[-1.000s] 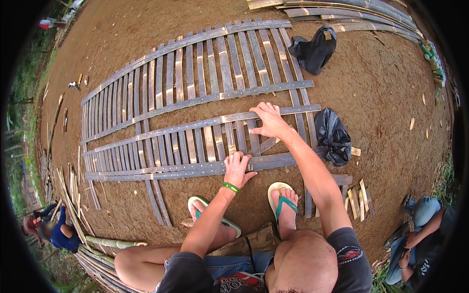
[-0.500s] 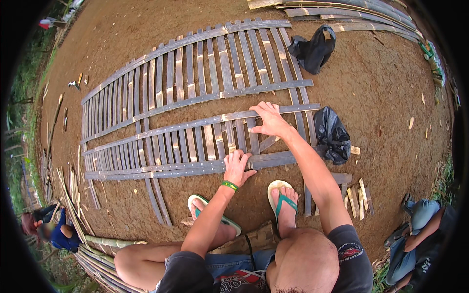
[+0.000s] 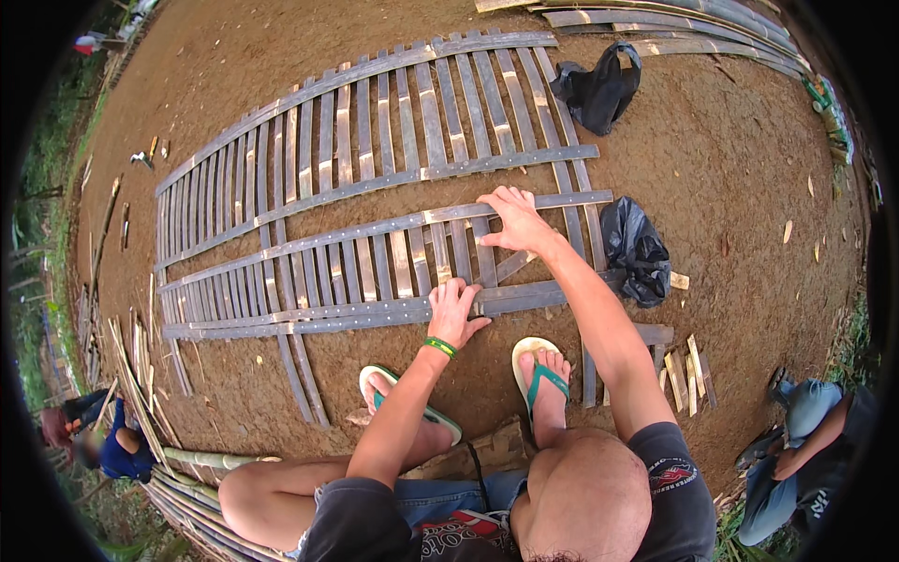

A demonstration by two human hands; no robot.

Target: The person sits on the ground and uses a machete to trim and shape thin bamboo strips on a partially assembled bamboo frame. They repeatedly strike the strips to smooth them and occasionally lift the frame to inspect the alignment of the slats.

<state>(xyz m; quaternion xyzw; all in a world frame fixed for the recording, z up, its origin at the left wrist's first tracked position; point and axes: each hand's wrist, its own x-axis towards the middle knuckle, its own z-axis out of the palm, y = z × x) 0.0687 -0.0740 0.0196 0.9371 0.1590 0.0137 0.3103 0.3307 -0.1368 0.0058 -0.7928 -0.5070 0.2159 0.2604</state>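
Note:
Two slatted panels of split bamboo lie on bare soil: the far panel (image 3: 403, 117) and the narrower near panel (image 3: 375, 262). My left hand (image 3: 455, 312) curls its fingers over the near panel's lower rail (image 3: 375, 317), thumb at the near edge. My right hand (image 3: 513, 221) grips that panel's upper rail (image 3: 571, 199), fingers across the far edge and thumb on the near side. Between my hands runs a bamboo slat (image 3: 483, 258), its upper end by my right thumb. To its right a short strip (image 3: 515, 265) lies slanted. My fingers partly hide the rails.
Black plastic bags (image 3: 599, 89) (image 3: 635, 251) lie right of the panels. Short bamboo offcuts (image 3: 690, 375) are near my right elbow. Long bamboo strips (image 3: 674, 23) lie at the far right. More poles (image 3: 201, 506) are at the lower left. A seated person (image 3: 796, 459) is at right, another (image 3: 122, 445) at left.
Both hands keep their grip on the near panel's rails. The panels and bags appear slightly higher in the picture. No piece has visibly shifted on the panel.

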